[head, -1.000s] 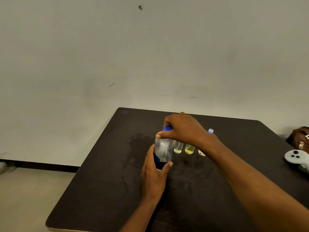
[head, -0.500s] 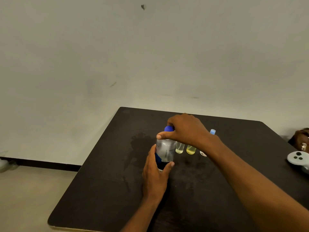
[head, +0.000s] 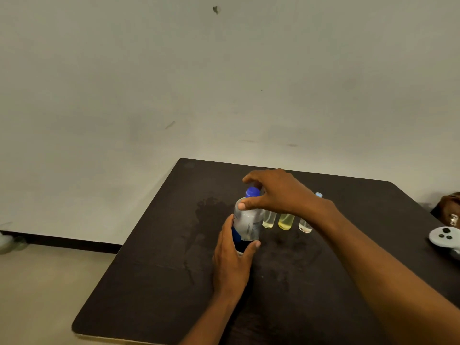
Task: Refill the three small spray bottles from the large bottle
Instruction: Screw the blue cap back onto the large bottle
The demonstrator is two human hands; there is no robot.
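Dark, matte table fills the lower middle of the head view. At frame centre stands the large bottle – clear, upright, with a blue cap. The left hand wraps its lower body from below, thumb and fingers closed around it. The right hand curls over the cap from the right, thumb on the bottle's shoulder – whether the fingers pinch the cap I cannot tell. Just right of the bottle, three small spray bottles stand in a row, partly behind the wrist. A white controller lies at the right edge.
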